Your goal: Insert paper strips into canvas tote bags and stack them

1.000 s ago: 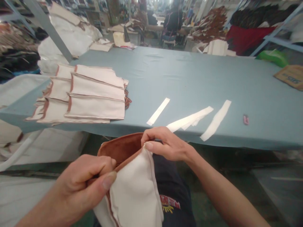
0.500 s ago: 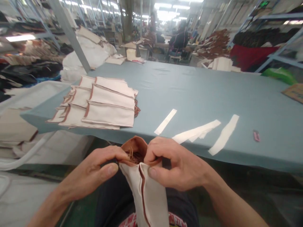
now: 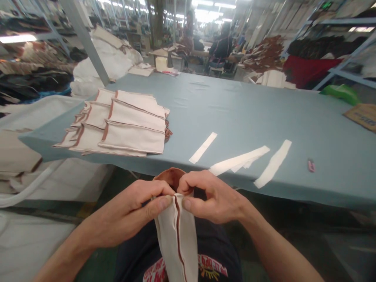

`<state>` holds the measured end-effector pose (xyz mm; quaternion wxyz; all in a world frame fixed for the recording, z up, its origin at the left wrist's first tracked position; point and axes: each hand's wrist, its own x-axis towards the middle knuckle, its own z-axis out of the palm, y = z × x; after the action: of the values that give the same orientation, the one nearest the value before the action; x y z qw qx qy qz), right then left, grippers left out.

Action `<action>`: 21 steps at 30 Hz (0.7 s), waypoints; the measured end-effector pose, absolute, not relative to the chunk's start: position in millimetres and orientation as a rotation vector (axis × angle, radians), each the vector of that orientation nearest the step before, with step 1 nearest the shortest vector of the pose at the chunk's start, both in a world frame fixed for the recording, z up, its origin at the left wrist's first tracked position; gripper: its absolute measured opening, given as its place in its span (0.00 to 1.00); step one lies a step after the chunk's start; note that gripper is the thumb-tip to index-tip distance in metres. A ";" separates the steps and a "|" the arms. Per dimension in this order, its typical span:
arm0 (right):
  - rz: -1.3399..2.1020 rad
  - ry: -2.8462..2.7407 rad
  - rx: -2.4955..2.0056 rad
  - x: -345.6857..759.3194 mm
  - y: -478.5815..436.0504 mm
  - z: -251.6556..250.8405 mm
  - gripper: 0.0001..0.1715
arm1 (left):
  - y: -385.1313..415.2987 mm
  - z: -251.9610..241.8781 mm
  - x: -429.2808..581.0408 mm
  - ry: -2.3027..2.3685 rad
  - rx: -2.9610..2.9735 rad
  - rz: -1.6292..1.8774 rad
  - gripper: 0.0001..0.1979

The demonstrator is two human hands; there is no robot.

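Note:
A cream sewn tube (image 3: pixel 169 231) with a brown inner side hangs in front of my body, its top rim bent open. A seam with a dark brown line runs down its near face. My left hand (image 3: pixel 147 205) pinches the rim just left of the seam, thumb outside and fingers inside. Just right of the seam, my right hand (image 3: pixel 205 197) pinches the same rim between thumb and curled fingers. Both thumbs lie close to the seam's top end. Inside the mouth, brown lining (image 3: pixel 170 175) shows behind my fingers; the rest of the inside is hidden.
A blue-green covered table (image 3: pixel 249 113) stretches ahead. On it lie a stack of cream pieces with brown edges (image 3: pixel 135 137), several white strips (image 3: pixel 273 164) and a small pink tool (image 3: pixel 311 165). A white-railed cart (image 3: pixel 44 180) stands left. A person (image 3: pixel 220 47) sits far back.
My left hand has moved right along the rim and now pinches beside the seam. The tube's mouth has narrowed, and the brown fringe inside is covered. My right hand still pinches the rim.

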<state>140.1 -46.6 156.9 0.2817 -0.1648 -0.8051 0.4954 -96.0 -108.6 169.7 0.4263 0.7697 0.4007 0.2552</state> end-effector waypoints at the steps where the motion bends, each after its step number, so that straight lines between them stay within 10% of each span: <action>1: 1.325 -2.154 -0.439 139.9 -46.2 156.1 0.06 | -111.4 171.1 -95.2 1.030 1.933 0.624 0.18; 21: 1.138 -2.104 -0.664 128.6 -47.4 152.1 0.10 | -108.6 171.1 -83.0 1.232 1.939 0.690 0.24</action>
<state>128.6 -47.4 152.1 0.3235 -0.2532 -0.8020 0.4336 -83.0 -108.6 171.1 0.3629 0.7531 0.4787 0.2682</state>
